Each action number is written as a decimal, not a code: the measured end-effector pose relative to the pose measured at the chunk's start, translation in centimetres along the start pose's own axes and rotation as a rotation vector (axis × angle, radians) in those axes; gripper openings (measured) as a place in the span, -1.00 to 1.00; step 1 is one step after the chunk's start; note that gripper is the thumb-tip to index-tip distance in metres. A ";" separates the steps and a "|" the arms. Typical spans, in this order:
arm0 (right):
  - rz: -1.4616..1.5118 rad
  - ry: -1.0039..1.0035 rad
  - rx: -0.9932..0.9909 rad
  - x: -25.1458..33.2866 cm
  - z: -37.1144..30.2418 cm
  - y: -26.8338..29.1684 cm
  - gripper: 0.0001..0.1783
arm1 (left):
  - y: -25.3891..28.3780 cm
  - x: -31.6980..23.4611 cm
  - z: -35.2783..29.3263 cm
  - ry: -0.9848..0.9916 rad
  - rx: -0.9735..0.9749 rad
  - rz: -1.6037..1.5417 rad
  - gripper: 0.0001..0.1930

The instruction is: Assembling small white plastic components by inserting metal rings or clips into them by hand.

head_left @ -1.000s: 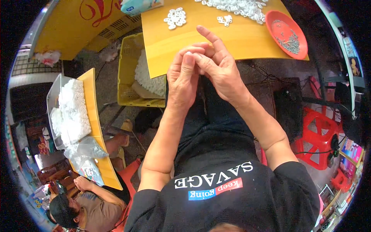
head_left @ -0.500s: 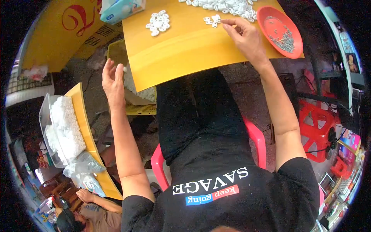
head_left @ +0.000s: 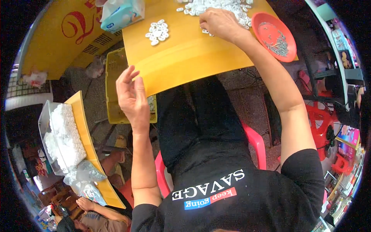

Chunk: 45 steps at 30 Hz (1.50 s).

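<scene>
My left hand hangs beside the table's left corner, above a yellow crate. Its fingers are apart and hold nothing. Over the table, my right hand points its bent fingers down at a few small white plastic pieces. Its fingertips are partly hidden behind the hand, so whatever they pinch cannot be made out. Just beyond that hand lies a big heap of white oval pieces with holes. A smaller cluster of white oval pieces rests on the left half of the table.
A red dish with small grey metal screws or pins stands at the table's right edge. A tissue pack sits at the far left corner. Further left, a clear bin of white parts stands on another table, near a co-worker's hands.
My right hand has moved left and farther over the small pieces. My left hand has come right and nearer; the small white thing beside its thumb no longer shows there.
</scene>
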State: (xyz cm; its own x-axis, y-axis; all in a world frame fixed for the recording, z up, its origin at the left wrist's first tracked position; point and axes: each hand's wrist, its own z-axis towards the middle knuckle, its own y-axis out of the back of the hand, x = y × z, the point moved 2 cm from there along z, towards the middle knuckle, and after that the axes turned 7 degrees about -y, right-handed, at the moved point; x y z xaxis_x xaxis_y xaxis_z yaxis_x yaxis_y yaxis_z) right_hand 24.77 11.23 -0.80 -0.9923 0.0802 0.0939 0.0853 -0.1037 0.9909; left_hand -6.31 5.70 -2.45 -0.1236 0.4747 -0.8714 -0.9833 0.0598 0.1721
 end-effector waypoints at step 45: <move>0.871 0.159 -0.444 6.9 -11.0 0.8 -0.92 | -9.3 -0.3 -0.2 0.404 0.278 -0.691 -0.80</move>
State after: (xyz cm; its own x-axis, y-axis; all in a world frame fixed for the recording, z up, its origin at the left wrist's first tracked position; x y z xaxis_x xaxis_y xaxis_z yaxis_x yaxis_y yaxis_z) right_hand 17.05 0.75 -0.44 -0.6017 -0.3314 0.7267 0.7822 -0.4285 0.4523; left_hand 2.87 4.80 -3.88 0.4029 -0.0951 -0.9103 -0.7933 0.4598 -0.3992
